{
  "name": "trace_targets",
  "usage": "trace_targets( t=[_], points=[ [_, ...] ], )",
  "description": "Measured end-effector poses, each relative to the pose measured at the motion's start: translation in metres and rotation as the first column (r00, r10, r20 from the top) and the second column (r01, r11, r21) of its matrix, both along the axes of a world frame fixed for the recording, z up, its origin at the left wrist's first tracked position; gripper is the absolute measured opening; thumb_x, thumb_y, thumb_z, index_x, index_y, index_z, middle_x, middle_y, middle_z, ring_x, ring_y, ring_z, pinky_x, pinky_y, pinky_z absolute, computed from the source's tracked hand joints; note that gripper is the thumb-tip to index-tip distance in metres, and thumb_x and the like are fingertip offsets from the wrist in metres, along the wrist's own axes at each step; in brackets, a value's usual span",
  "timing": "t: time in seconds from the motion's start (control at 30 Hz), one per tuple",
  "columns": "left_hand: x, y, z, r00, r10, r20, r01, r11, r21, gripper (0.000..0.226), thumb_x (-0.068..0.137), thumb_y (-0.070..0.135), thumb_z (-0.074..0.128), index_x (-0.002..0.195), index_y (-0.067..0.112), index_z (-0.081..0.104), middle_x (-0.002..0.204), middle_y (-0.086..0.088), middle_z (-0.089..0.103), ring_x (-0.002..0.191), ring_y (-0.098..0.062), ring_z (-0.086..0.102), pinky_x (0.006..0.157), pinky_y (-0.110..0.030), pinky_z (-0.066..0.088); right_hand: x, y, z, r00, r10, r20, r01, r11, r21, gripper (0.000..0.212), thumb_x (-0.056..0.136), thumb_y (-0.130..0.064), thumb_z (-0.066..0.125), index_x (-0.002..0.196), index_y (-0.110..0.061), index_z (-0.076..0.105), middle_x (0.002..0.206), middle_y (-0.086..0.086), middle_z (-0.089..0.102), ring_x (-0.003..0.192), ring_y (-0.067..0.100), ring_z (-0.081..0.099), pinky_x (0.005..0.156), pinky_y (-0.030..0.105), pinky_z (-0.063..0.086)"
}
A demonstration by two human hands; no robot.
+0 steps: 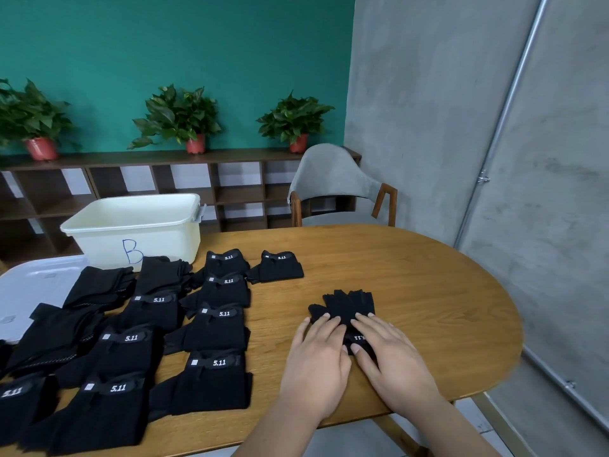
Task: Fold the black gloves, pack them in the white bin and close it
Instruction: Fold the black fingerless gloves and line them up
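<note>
Your left hand [318, 357] and right hand [392, 354] lie flat, fingers straight, on the glove [346, 305] on the desk [428, 291] right of the other gloves [216, 328]; press it smooth, align edges, then fold fingertips squarely toward the cuff.
</note>
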State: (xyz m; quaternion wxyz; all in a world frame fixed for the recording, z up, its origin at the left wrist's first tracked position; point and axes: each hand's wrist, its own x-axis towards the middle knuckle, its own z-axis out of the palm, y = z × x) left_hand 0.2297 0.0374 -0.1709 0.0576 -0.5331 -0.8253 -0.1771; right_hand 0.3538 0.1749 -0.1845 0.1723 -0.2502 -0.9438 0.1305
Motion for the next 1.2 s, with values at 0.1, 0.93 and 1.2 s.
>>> trace_targets(
  t=[0.1, 0.93, 1.2],
  points=[
    [-0.001, 0.001, 0.0, 1.0, 0.016, 0.003, -0.016, 1.0, -0.019, 0.085, 0.093, 0.046, -0.006, 0.163, 0.024, 0.037, 0.171, 0.008, 0.032, 0.161, -0.007, 0.012, 0.132, -0.039, -0.001, 0.0, 0.0, -0.001, 1.0, 0.001, -0.004, -0.001, 1.0, -0.009, 0.054, 0.107, -0.059, 0.037, 0.158, -0.042, 0.038, 0.164, -0.03, 0.028, 0.154, -0.011, 0.009, 0.129, 0.027, 0.014],
    [-0.011, -0.007, 0.001, 0.902, 0.054, 0.428, -0.201, 0.931, 0.304, 0.028, 0.105, 0.031, 0.06, 0.131, 0.039, 0.066, 0.124, 0.025, 0.056, 0.125, -0.003, 0.045, 0.113, -0.033, 0.037, 0.016, -0.012, 0.028, 0.959, -0.075, -0.273, -0.028, 0.934, -0.356, 0.059, 0.087, -0.058, 0.076, 0.139, -0.052, 0.05, 0.123, -0.037, 0.062, 0.117, -0.015, 0.055, 0.096, 0.015, 0.043],
    [-0.011, -0.009, 0.002, 0.88, 0.089, 0.467, -0.268, 0.905, 0.332, 0.028, 0.103, 0.054, 0.057, 0.128, 0.045, 0.065, 0.109, 0.024, 0.054, 0.115, -0.009, 0.047, 0.1, -0.03, 0.04, 0.016, -0.009, 0.03, 0.915, -0.195, -0.352, 0.018, 0.893, -0.449, 0.017, 0.098, -0.025, 0.072, 0.108, -0.039, 0.07, 0.094, -0.026, 0.075, 0.093, -0.003, 0.069, 0.086, 0.024, 0.054]
  ],
)
